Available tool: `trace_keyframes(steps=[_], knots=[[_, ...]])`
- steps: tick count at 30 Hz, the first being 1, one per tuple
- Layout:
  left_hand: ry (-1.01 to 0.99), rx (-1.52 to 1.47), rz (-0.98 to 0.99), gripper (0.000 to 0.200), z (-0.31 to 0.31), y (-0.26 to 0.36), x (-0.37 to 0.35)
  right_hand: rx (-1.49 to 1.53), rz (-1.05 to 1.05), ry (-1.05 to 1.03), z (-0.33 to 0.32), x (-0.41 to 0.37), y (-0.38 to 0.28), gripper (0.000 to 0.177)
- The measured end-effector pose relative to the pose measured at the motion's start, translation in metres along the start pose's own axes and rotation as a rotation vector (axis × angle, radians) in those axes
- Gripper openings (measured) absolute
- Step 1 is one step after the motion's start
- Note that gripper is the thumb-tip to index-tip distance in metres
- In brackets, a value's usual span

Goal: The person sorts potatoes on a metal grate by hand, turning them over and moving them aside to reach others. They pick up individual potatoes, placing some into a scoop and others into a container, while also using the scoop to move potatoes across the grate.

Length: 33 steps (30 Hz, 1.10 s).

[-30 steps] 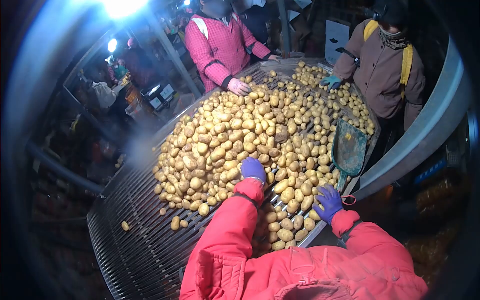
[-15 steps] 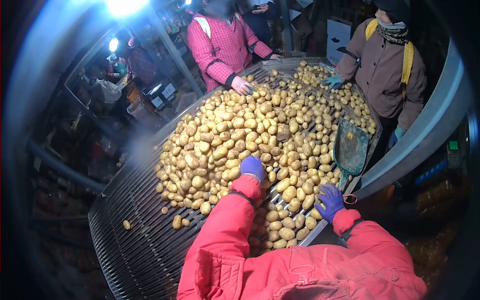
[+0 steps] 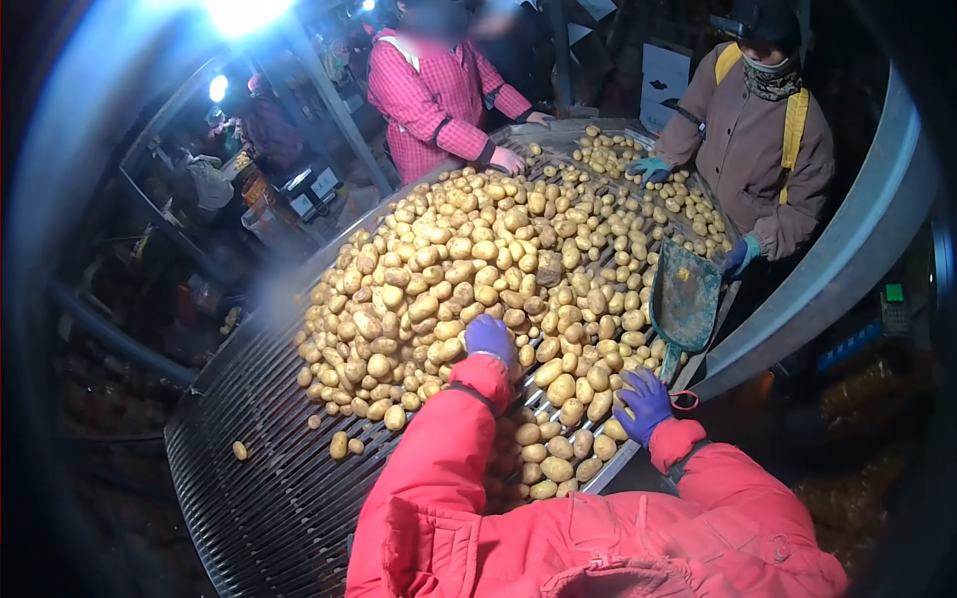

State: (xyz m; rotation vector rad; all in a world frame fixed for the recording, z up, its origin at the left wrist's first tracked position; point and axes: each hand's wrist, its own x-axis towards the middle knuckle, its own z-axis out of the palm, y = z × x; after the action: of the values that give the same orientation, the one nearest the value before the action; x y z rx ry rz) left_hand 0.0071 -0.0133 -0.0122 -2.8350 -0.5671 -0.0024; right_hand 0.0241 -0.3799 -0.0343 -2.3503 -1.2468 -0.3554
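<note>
Potatoes (image 3: 429, 281): heaped on a slatted metal table (image 3: 261, 490); a few lie apart at left. Left hand (image 3: 488, 338), purple-gloved: rests against the heap's near side; fingers hidden, grip cannot be told. Right hand (image 3: 646, 405), gloved alike: fingers spread over potatoes at the table's edge. Green scoop (image 3: 686, 295): lies just beyond.

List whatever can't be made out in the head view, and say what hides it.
Head view, all four:
Purple-gloved left hand: ends of its fingers hidden behind the hand itself; any grip is unclear.
Grey slatted metal table: middle covered by heaped, roundish yellow-brown potatoes.
Red padded jacket: lower part cut off by the bottom edge.
White cardboard box: markings too small to read.
</note>
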Motion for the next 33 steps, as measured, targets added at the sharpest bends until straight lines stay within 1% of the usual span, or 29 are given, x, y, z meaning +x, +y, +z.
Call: trace_keyframes(steps=[1, 2, 3, 5, 8, 12, 15, 17, 19, 20, 21, 23, 25, 26, 27, 29, 31, 32, 33], knots=[[0.038, -0.021, 0.058, 0.02, -0.004, -0.008, -0.002, 0.001, -0.003, 0.008, 0.001, 0.0, 0.0, 0.026], [0.026, -0.119, -0.003, 0.02, 0.005, -0.016, 0.005, 0.019, 0.011, -0.004, 0.0, 0.002, -0.002, 0.025], [0.01, -0.117, 0.006, 0.021, 0.014, -0.02, 0.006, 0.022, 0.01, -0.004, 0.001, 0.002, -0.002, 0.025], [-0.014, -0.115, 0.027, 0.022, 0.001, -0.023, 0.003, 0.02, 0.007, 0.004, 0.001, 0.002, -0.001, 0.024], [0.027, -0.097, 0.025, 0.026, 0.0, -0.023, 0.001, 0.014, 0.008, -0.001, 0.0, 0.001, 0.0, 0.024], [-0.026, -0.142, 0.028, 0.026, 0.009, -0.027, 0.004, -0.004, 0.013, 0.012, 0.002, -0.001, -0.001, 0.024], [-0.069, -0.199, 0.031, 0.025, -0.002, -0.032, 0.007, 0.022, 0.021, 0.009, 0.001, 0.002, 0.0, 0.025], [-0.104, -0.27, 0.049, 0.024, -0.024, -0.039, 0.003, 0.029, 0.029, -0.005, -0.002, 0.003, -0.002, 0.025], [-0.135, -0.29, 0.105, 0.023, -0.021, -0.047, 0.002, 0.033, 0.027, -0.007, 0.002, -0.004, -0.001, 0.026], [-0.13, -0.298, 0.129, 0.023, -0.02, -0.052, 0.007, 0.028, 0.015, 0.007, 0.004, 0.0, 0.003, 0.026], [-0.005, -0.284, 0.119, 0.022, -0.014, -0.047, 0.003, 0.039, 0.008, 0.022, 0.004, 0.0, 0.003, 0.028], [-0.162, -0.232, 0.025, 0.041, -0.017, -0.035, 0.006, -0.036, 0.005, -0.017, 0.006, -0.004, 0.005, 0.029], [-0.032, -0.226, 0.009, 0.035, 0.012, -0.032, 0.01, -0.029, -0.011, 0.016, 0.005, -0.002, 0.002, 0.029], [0.0, -0.216, -0.002, 0.03, 0.012, -0.031, 0.009, 0.015, -0.031, 0.021, 0.009, -0.001, 0.008, 0.029], [0.013, -0.228, -0.008, 0.024, 0.013, -0.032, 0.009, -0.016, 0.012, -0.076, 0.016, -0.002, 0.011, 0.028], [0.098, -0.219, 0.017, 0.02, 0.022, -0.034, 0.007, -0.108, 0.048, -0.151, 0.031, -0.016, 0.024, 0.036], [0.071, -0.18, -0.005, 0.019, 0.03, -0.032, 0.01, -0.267, 0.118, -0.418, 0.038, -0.025, 0.033, 0.048], [0.03, -0.188, -0.002, 0.019, 0.021, -0.034, 0.009, -0.334, 0.172, -0.592, 0.031, -0.017, 0.027, 0.057], [0.098, -0.158, 0.045, 0.017, 0.019, -0.039, 0.005, -0.438, 0.189, -0.416, 0.061, -0.038, 0.042, 0.056]])
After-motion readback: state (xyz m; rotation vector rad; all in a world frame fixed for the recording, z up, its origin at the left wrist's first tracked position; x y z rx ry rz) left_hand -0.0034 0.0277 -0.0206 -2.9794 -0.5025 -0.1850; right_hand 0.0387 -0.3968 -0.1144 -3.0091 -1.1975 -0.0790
